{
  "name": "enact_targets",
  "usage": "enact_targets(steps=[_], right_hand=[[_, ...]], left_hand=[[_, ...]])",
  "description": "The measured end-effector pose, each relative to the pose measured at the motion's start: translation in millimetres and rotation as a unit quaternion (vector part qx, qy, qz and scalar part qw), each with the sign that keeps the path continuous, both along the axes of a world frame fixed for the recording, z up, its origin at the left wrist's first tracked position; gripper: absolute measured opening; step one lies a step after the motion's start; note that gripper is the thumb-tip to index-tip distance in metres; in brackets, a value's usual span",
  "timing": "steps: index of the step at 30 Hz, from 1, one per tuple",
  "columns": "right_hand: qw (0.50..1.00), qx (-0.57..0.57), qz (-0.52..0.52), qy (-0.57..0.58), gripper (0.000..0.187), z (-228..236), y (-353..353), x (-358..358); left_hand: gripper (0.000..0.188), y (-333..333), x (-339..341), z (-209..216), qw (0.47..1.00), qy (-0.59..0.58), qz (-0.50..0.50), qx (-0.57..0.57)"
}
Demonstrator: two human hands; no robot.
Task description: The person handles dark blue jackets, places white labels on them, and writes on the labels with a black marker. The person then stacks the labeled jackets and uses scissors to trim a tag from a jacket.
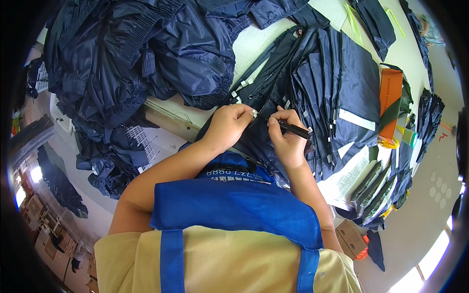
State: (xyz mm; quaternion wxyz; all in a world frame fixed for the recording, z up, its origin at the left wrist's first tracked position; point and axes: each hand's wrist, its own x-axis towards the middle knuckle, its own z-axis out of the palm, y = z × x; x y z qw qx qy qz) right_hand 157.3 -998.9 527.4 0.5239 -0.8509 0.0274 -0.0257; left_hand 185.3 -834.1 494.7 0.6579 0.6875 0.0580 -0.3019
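Observation:
My left hand [227, 128] pinches a small white label [254, 113] on a dark navy garment, thumb and forefinger pressed together. Just to its right, my right hand [288, 139] is closed round a black marker pen [296, 130], whose tip end points toward the label side. Beneath both hands spreads a row of overlapping dark navy garments [312, 83], their edges fanned out. Several more white labels [243, 86] stick up along the garment edges beyond my left hand. A larger white paper strip [357, 119] lies on the garments at the right.
A big heap of shiny navy garments [190, 63] fills the far left. On the right stand an orange box [390, 97], a green-and-white roll [408, 136] and several plastic-wrapped packs [373, 188]. A cardboard box [350, 238] sits below, at floor level.

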Motion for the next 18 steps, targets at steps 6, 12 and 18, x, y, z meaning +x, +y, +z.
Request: enact_targets(steps=[6, 12, 18], right_hand=[[0.998, -0.013, -0.058, -0.027, 0.01, -6.7, -3.0, -3.5], [0.958, 0.279, -0.051, -0.035, 0.028, 35.8, 1.0, 1.6], [0.941, 0.319, 0.041, 0.105, 0.026, 61.1, 23.7, 20.1]], left_hand=[[0.016, -0.3, -1.2, -1.7, 1.0, -0.006, -0.001, 0.001], [0.061, -17.8, -12.7, 35.2, 0.966, -0.135, -0.217, -0.05], [0.035, -47.1, -23.7, 25.7, 0.871, -0.198, -0.443, 0.073]])
